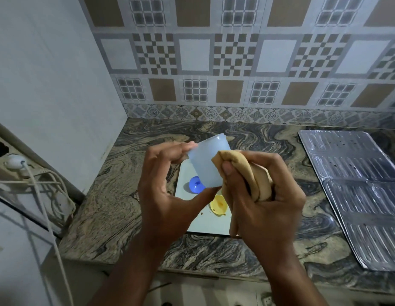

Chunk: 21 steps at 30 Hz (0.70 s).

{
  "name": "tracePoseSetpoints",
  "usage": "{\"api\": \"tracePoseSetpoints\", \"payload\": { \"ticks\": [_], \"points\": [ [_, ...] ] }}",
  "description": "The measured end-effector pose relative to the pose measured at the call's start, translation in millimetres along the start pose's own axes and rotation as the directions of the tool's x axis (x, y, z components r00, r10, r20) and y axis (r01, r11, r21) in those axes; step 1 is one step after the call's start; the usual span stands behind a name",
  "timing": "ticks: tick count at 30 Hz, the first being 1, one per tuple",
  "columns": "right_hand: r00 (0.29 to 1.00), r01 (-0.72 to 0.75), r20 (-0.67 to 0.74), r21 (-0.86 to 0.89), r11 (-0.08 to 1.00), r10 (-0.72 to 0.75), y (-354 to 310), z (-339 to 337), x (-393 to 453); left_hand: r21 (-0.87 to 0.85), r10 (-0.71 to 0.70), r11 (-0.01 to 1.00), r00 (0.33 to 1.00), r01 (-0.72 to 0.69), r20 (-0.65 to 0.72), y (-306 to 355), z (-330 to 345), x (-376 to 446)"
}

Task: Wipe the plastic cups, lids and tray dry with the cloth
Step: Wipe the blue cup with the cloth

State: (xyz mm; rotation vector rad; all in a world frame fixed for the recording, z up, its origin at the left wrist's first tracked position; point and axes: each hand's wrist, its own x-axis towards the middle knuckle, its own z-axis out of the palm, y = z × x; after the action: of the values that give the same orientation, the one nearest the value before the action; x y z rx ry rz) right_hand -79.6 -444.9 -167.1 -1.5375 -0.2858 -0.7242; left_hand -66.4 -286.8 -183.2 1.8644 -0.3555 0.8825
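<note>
My left hand (168,191) holds a pale blue plastic cup (204,164) above the counter, fingers on its upper end and thumb at its lower end. My right hand (265,195) grips a bunched tan cloth (240,164) and presses it against the cup's right side. Below the hands lies a white tray (205,226). On the tray sit a blue lid (195,184) and a yellow lid (218,206), both partly hidden by my hands.
A marbled stone counter (117,195) runs to a tiled back wall. A shiny foil-covered ribbed sheet (355,191) lies at the right. White cables and a plug (15,162) hang at the left, beside a plain wall.
</note>
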Motion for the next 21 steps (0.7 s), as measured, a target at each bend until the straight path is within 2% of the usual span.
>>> {"api": "tracePoseSetpoints", "payload": {
  "ticks": [4, 8, 12, 15, 18, 21],
  "points": [
    [0.997, -0.073, -0.023, 0.092, 0.993, 0.075, 1, 5, 20, -0.025, 0.027, 0.999, 0.999, -0.026, 0.032, 2, -2, -2],
    [0.986, -0.155, -0.027, 0.177, 0.972, 0.162, 9, 4, 29, -0.195, -0.11, 0.976, 0.993, 0.102, -0.035, 1, 0, -9],
    [0.994, -0.094, -0.041, 0.204, 0.974, 0.105, 5, 3, 5, -0.323, -0.193, 0.933, 0.979, 0.161, -0.067, 6, 6, -11],
    [0.995, -0.071, -0.055, 0.241, 0.968, 0.086, 2, 6, -10, -0.386, -0.219, 0.9, 0.976, 0.202, 0.0, 7, 8, -13],
    [0.996, -0.061, -0.051, 0.229, 0.972, 0.074, 5, 7, -11, -0.311, -0.212, 0.928, 0.977, 0.207, 0.017, 4, 4, -10],
    [0.995, -0.073, -0.06, 0.163, 0.984, 0.083, 14, 1, -10, -0.027, -0.137, 0.99, 0.991, 0.137, 0.001, 3, 0, -4]
  ]
}}
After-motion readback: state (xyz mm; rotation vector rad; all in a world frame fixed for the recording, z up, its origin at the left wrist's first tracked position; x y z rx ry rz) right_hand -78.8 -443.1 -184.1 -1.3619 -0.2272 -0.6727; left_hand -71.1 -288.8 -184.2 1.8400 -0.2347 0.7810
